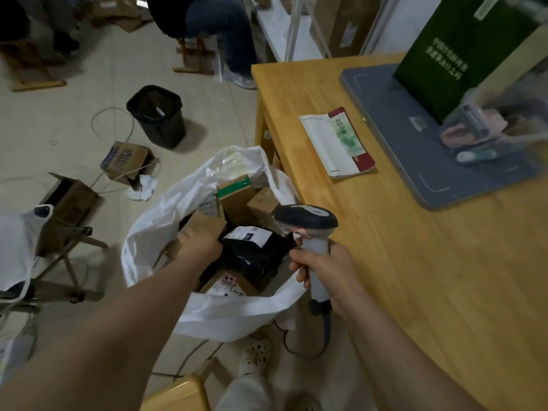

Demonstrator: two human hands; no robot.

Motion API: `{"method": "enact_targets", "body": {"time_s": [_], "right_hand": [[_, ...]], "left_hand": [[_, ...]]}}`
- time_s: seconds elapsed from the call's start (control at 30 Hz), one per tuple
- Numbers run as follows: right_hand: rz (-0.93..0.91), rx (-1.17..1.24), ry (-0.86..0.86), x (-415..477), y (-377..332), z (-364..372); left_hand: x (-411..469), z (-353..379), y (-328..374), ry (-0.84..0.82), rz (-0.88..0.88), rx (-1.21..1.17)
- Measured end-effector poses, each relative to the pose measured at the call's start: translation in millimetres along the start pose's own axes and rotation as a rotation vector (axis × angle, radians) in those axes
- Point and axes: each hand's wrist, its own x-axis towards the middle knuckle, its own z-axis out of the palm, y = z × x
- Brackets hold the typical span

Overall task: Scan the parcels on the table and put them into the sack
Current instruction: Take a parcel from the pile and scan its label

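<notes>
A white sack (166, 221) stands open on the floor beside the wooden table (415, 262). Several parcels lie inside it, among them a black bag parcel (255, 253) with a white label. My left hand (200, 246) reaches into the sack and grips a brown cardboard parcel (204, 223). My right hand (323, 271) holds a grey barcode scanner (308, 229) by its handle, just above the sack's right rim. On the table lie a white, green and red flat packet (338, 143) and a clear bag of small items (486, 134), which is blurred.
A grey mat (400, 137) and a green box (462, 48) sit on the table's far side. A black bin (157, 117), torn cartons (127, 161) and cables litter the floor. A folding chair (59, 247) stands left. A seated person (219, 28) is beyond. My feet (255, 354) are below the sack.
</notes>
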Motion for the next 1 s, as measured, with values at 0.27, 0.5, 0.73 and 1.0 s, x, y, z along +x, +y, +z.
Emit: {"method": "enact_targets", "body": {"time_s": [0.27, 0.5, 0.73, 1.0], "right_hand": [[0.03, 0.461, 0.192, -24.4, 2.3, -87.0], [0.003, 0.842, 0.444, -71.3, 26.7, -233.9], [-0.201, 1.182, 0.705, -137.9, 85.6, -424.3], [-0.253, 1.34, 0.857, -167.8, 146.5, -578.1]], "left_hand": [[-86.2, -18.7, 171.7, 0.269, 0.55, 0.081], [-194.9, 49.5, 325.6, 0.284, 0.988, 0.261], [-330.2, 152.5, 473.3, 0.119, 1.351, 0.441], [-424.9, 264.3, 620.1, 0.013, 1.493, 0.534]]}}
